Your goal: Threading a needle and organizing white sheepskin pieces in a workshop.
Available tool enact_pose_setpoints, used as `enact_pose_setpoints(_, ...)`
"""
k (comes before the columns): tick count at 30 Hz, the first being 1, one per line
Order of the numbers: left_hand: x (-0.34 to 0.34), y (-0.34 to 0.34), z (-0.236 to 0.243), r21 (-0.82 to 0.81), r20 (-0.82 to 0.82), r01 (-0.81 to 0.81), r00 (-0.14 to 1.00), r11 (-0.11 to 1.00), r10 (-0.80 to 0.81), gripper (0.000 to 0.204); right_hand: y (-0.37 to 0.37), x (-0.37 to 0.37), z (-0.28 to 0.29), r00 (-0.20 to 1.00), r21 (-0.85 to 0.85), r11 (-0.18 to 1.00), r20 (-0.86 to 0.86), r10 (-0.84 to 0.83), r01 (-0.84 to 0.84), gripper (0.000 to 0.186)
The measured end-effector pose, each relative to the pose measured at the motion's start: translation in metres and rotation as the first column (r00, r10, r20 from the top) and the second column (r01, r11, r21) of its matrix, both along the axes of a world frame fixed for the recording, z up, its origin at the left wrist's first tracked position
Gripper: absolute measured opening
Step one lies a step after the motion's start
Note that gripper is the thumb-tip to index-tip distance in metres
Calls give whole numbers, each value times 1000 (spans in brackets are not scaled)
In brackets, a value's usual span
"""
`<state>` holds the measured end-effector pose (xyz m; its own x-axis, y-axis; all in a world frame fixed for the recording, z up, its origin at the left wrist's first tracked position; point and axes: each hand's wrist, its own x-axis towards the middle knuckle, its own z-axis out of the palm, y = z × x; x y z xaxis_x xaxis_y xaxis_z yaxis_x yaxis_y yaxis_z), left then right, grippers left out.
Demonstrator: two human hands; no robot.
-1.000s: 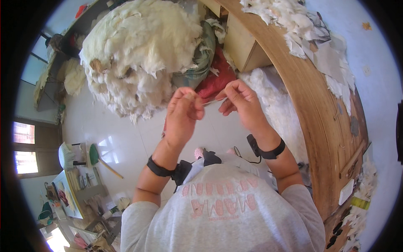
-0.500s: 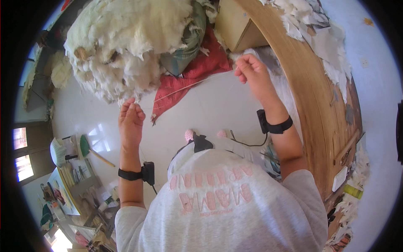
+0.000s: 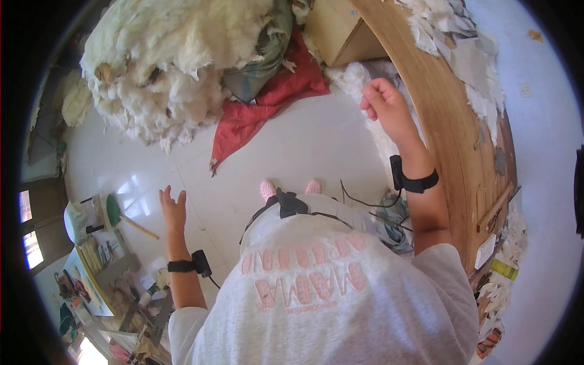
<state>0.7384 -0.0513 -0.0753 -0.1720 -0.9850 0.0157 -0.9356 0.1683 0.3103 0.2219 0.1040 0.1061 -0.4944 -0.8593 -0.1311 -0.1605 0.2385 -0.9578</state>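
Observation:
My left hand [image 3: 172, 207] hangs low at the left over the tiled floor [image 3: 182, 158], fingers spread, holding nothing that I can see. My right hand [image 3: 383, 103] is raised beside the curved wooden worktop [image 3: 444, 140], fingers curled in a pinch; whatever they may hold is too small to make out. Beyond it lies loose white fiber [image 3: 350, 79]. A large heap of cream fluffy fiber [image 3: 164, 61] fills the upper left, beside a green sack [image 3: 261, 67] and a red sack [image 3: 243, 121].
A wooden box [image 3: 334, 36] stands at the back beside the worktop, which has white scraps [image 3: 438, 48] along the wall. At left are a green dustpan [image 3: 113, 212], a cluttered workbench [image 3: 85, 280] and a window [image 3: 30, 237]. My feet [image 3: 267, 190] stand below.
My hands have moved apart, left one down and leftward with fingers spreading, right one outward to the right. The pale thread seen stretched between them earlier no longer shows. More red sack is visible.

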Motion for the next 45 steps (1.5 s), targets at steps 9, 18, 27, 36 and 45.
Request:
enact_pose_setpoints(9,-156,35,60,75,-607,493,712,867,-352,63,-14,57,-5,936,125,958,-216,279,-257,14)
enact_pose_setpoints(18,-253,83,113,301,-903,938,223,171,367,38,3,129,-8,899,114,910,-152,412,-398,12)
enact_pose_setpoints(27,-239,80,93,356,-924,891,290,281,251,53,-9,134,-10,945,78,942,4,328,-327,12)
enact_pose_setpoints(36,-228,52,127,230,-838,959,110,164,535,60,-28,155,-7,793,-146,933,-580,188,-328,8)
enact_pose_setpoints(45,-235,36,107,283,-786,958,203,47,584,23,-32,146,-23,970,-210,971,185,156,-116,6)
